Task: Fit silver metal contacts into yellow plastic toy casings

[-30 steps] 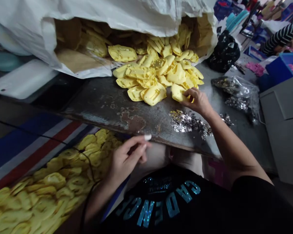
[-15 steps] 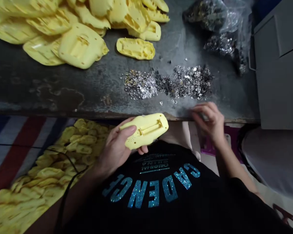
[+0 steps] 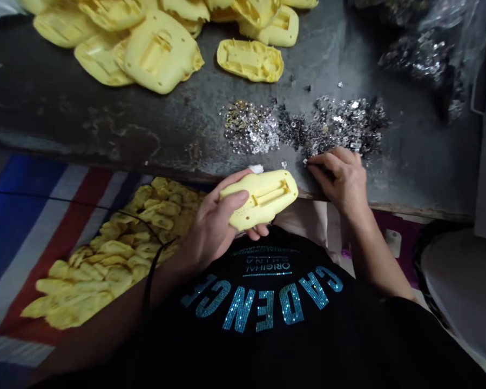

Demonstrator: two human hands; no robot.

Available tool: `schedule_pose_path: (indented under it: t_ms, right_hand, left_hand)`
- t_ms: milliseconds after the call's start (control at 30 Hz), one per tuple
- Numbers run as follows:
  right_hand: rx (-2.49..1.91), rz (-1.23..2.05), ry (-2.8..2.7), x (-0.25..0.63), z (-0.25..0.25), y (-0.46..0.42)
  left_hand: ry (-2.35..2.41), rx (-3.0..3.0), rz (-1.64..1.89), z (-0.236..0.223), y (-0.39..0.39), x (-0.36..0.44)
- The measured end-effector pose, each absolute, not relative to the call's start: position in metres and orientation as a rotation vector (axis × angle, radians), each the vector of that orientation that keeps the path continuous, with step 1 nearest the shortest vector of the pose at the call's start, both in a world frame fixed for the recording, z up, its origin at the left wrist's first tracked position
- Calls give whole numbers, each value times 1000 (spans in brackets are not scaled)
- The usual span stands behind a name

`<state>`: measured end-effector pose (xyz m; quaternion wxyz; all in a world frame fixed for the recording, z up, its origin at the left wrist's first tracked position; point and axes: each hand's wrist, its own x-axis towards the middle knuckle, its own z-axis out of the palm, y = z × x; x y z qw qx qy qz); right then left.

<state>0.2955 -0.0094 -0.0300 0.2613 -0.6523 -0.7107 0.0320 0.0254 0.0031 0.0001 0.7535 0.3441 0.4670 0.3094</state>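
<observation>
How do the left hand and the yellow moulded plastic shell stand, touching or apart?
Touching: the head view shows the left hand holding the yellow moulded plastic shell, with the thumb on top and fingertips beneath it.

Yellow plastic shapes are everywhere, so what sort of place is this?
Probably a small workshop: moulded yellow plastic pieces lie in heaps, a worn metal table holds them, and a pile of small silver metal bits sits nearby.
</observation>
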Motion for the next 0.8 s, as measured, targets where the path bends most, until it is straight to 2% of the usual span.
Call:
schedule_pose_path:
  t_ms: [233,800]
  right_hand:
    - [-1328,375,-1840,279,10,-40]
    - [-1323,-23,-2112,259,25,-55]
  left_hand:
    - [853,829,643,1,-3,26]
    - [735,941,733,5,-30,15]
